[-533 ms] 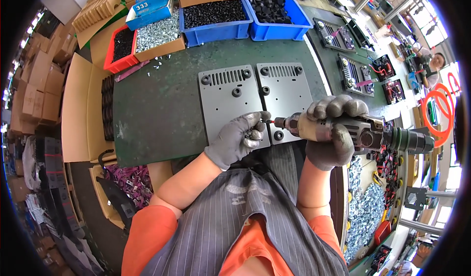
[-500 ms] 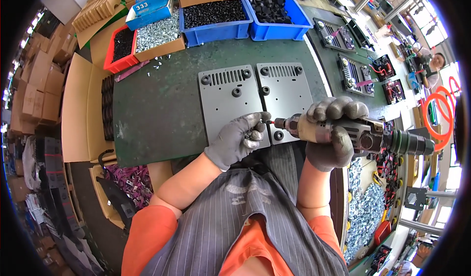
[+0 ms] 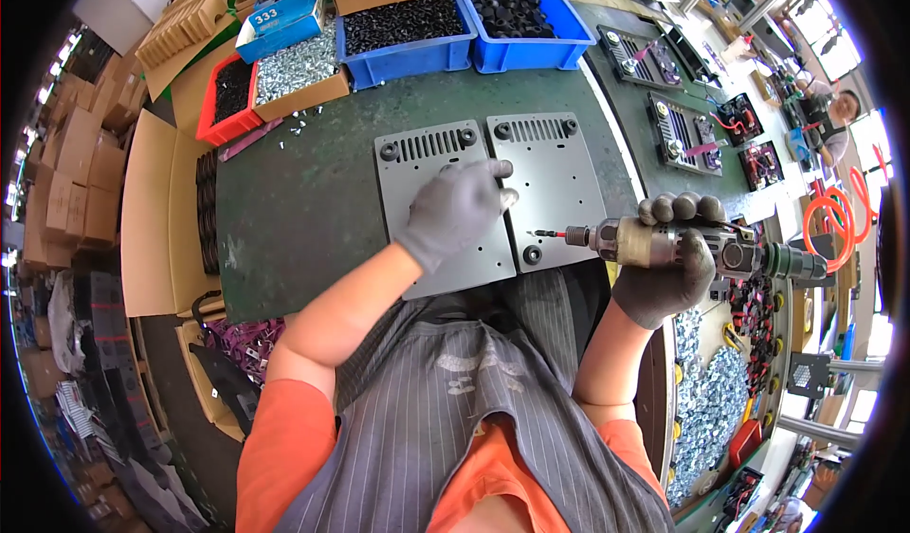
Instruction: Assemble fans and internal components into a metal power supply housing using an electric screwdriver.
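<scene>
My gloved left hand [image 3: 457, 209] reaches over the grey metal plate on the left [image 3: 402, 209], its index finger and thumb apart near the seam with the second grey plate [image 3: 569, 187]. The hand covers part of the plate under it. Whether the fingertips touch a foot there is hard to tell. In my gloved right hand [image 3: 675, 272] lies a power screwdriver [image 3: 645, 242], held level, its bit pointing left above the right plate. A black round foot [image 3: 533, 254] sits near the bit's tip. More black feet [image 3: 467, 137] sit beside the slots at the plates' far ends.
Far back stand blue bins of black screws [image 3: 408, 54] and black feet [image 3: 580, 42], a box of silver screws [image 3: 301, 97] and a red bin [image 3: 216, 133]. An open carton [image 3: 161, 211] flanks the table's left. Assembled units [image 3: 684, 135] lie right; a person [image 3: 834, 121] is beyond.
My left hand has moved away from the bit, up and leftward over the plates. The screwdriver has shifted slightly right, and its red bit now shows bare of my fingers.
</scene>
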Available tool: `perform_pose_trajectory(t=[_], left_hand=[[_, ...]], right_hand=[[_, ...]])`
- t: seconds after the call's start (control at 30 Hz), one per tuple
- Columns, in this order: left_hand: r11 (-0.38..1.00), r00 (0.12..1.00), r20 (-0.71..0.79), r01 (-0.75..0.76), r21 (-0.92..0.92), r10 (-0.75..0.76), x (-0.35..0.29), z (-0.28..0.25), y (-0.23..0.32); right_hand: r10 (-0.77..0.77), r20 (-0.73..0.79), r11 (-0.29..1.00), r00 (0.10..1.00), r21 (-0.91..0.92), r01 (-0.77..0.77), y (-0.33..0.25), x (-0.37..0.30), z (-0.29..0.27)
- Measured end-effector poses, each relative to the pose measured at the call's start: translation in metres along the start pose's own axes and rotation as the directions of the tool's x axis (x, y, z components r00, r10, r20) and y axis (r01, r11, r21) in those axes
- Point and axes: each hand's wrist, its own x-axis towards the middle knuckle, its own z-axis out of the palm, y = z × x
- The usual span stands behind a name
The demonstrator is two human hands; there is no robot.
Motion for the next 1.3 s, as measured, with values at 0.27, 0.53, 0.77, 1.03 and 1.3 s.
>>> perform_pose_trajectory(t=[0.27, 0.53, 0.77, 1.03, 1.3], left_hand=[[0.933, 1.000, 0.011, 0.007, 0.361, -0.011, 0.024, 0.009, -0.008], [0.997, 0.980, 0.195, 0.019, 0.075, -0.033, -0.059, 0.016, 0.004], [0.980, 0.996, 0.064, -0.073, 0.184, 0.062, -0.060, 0.030, 0.006], [0.973, 0.993, 0.071, -0.103, 0.205, 0.091, -0.057, 0.025, 0.005], [0.963, 0.990, 0.082, -0.127, 0.238, 0.111, -0.055, 0.022, 0.006]], right_hand=[[0.116, -0.003, 0.992, 0.993, -0.048, -0.116, 0.002, -0.011, -0.006], [0.269, 0.122, 0.955, 0.955, -0.160, -0.249, 0.008, -0.023, -0.003], [0.349, 0.285, 0.935, 0.893, -0.177, -0.308, 0.035, -0.023, 0.009], [0.497, 0.384, 0.827, 0.778, -0.481, -0.290, 0.044, -0.024, 0.020], [0.629, 0.307, 0.758, 0.714, -0.445, -0.477, 0.037, -0.014, 0.031]])
